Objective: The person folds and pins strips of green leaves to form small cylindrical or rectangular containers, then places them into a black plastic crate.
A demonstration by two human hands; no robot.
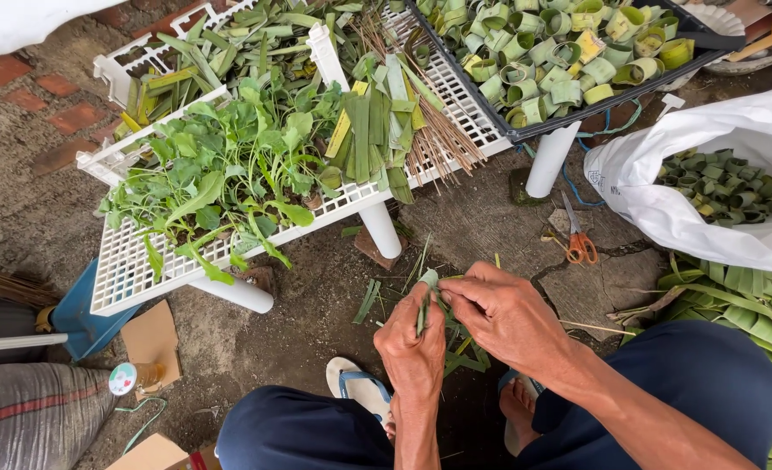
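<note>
My left hand (412, 344) and my right hand (503, 318) meet over my knees, both pinching a green leaf strip (424, 298) that is partly rolled between the fingers. The strip's top end pokes out above my left thumb. Leaf trimmings (370, 300) lie on the dirt just beyond my hands. My feet in sandals (360, 387) rest on the ground under them.
A white plastic rack (129, 278) bears green seedlings (221, 178), cut leaf strips (373, 126) and thin sticks (443, 139). A black tray (569, 117) holds several rolled leaf rings. A white bag (656, 187) holds more rings. Orange-handled scissors (580, 244) lie on the ground; long leaves (743, 305) at right.
</note>
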